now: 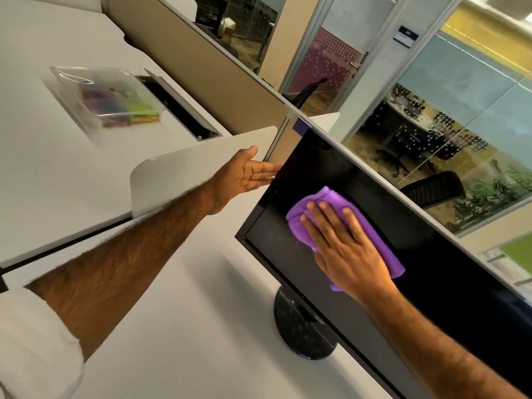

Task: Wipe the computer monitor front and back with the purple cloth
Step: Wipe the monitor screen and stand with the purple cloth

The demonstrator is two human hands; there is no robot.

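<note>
My right hand [349, 251] lies flat, fingers spread, pressing the purple cloth [306, 213] against the dark screen of the monitor [288, 263]; my left hand [244, 175] is open, straight fingertips at the monitor's left edge. The monitor stands on the white desk [172, 326], a clear tray [72, 82] far left

Left of the monitor [431, 283], the hairy left arm [129, 263] wears a white sleeve [34, 341] rolled to the elbow; the hairy right arm [446, 349] before it is bare.
</note>
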